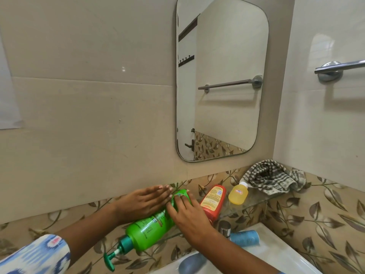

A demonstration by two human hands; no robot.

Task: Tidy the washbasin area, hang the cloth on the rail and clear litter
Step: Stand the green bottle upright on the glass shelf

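Observation:
A green pump bottle (148, 230) lies on its side on a glass shelf (254, 202) above the washbasin (276, 258), pump pointing down-left. My right hand (189, 214) grips the bottle's base end, fingers curled over it. My left hand (142, 200) rests flat against the bottle's far side, fingers straight. A checked grey-and-white cloth (274, 177) lies crumpled at the shelf's right corner. The chrome towel rail (341, 67) is on the right wall, bare.
An orange bottle (214, 200) and a small yellow bottle (239, 193) lie on the shelf beside the green one. A blue tube (245, 237) and a chrome tap (224, 228) sit on the basin's back edge. A mirror (221, 80) hangs above.

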